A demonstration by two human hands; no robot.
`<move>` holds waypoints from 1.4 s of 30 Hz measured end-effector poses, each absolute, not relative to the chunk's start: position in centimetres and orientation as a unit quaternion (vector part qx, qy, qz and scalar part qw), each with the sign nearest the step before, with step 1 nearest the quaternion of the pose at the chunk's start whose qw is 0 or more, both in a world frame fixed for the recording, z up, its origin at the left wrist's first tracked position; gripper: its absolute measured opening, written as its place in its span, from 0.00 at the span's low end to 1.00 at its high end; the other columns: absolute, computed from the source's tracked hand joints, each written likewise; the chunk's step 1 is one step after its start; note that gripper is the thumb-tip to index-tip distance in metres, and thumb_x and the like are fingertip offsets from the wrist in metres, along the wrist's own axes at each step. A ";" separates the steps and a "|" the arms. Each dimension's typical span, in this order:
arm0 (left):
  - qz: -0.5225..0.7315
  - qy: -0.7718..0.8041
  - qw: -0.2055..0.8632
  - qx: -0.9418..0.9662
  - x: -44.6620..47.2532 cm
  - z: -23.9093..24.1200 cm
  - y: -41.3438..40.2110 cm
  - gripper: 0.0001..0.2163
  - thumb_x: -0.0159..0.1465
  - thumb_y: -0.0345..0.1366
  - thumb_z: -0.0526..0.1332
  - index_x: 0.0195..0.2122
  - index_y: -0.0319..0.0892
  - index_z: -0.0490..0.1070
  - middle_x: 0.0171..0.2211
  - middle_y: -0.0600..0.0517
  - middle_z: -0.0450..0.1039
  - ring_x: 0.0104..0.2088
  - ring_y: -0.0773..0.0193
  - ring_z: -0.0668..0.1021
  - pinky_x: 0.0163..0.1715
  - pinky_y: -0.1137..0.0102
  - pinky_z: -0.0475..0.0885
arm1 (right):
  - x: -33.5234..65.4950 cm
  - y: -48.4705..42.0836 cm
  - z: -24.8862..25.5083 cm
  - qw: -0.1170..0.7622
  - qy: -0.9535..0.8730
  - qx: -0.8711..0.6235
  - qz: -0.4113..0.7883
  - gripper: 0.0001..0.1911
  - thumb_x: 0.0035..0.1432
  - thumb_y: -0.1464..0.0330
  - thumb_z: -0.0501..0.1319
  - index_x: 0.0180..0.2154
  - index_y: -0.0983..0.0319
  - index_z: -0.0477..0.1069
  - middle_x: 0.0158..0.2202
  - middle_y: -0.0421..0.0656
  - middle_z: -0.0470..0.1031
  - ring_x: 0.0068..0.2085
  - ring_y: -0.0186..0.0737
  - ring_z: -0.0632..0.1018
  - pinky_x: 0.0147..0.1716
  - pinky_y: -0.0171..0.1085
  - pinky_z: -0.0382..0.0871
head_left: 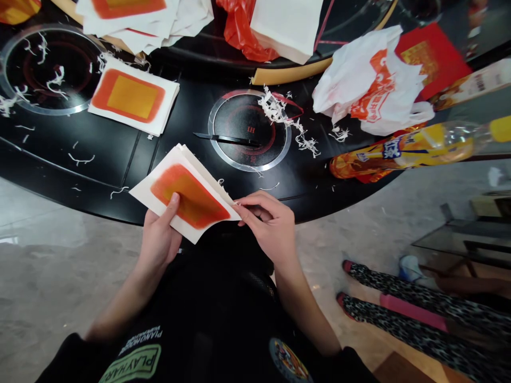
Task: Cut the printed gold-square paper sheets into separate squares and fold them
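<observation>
A small stack of joss paper point(190, 198), white with an orange border and gold centre, is held over the table's front edge. My left hand point(162, 231) grips its lower left side, thumb on the printed face. At the right corner, my right hand point(268, 223) pinches the paper's edge between thumb and fingers, and that corner bends. A second stack of joss paper point(133, 97) lies on the table to the upper left. Beyond my hands, a dark thin-bladed knife point(227, 139) lies across a round cooktop ring point(213, 114).
White paper shreds point(275, 109) are scattered over the black table point(175, 119). More printed sheets point(131, 26) and a white paper block point(285, 26) stand at the back. To the right are a plastic bag point(359, 80) and a lying bottle point(415, 146). Another person's legs point(415, 308) show lower right.
</observation>
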State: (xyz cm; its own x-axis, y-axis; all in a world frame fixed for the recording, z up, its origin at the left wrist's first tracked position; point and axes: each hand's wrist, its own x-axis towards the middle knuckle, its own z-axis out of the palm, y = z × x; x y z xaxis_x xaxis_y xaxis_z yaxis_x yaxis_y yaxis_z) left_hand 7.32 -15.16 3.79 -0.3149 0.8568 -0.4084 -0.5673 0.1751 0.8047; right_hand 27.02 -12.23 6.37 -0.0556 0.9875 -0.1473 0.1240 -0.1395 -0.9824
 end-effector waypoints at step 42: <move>0.239 0.428 0.096 0.866 5.7 0.6 -15.8 0.24 0.72 0.19 0.58 0.69 0.36 0.69 0.66 0.38 0.75 0.73 0.44 0.70 0.71 0.43 0.71 | 27.5 -15.6 0.4 0.166 -0.848 -0.503 0.035 0.31 0.79 0.52 0.51 0.74 0.57 0.62 0.72 0.49 0.70 0.67 0.54 0.72 0.63 0.53 0.61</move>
State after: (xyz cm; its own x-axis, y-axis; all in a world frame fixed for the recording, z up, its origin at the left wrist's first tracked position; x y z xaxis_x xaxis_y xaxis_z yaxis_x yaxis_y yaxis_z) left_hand 5.70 -15.81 0.63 0.5189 0.7875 0.3325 0.6961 -0.6151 0.3704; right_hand 27.54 -15.61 0.37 -0.4395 0.8638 0.2463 0.8407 0.4922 -0.2260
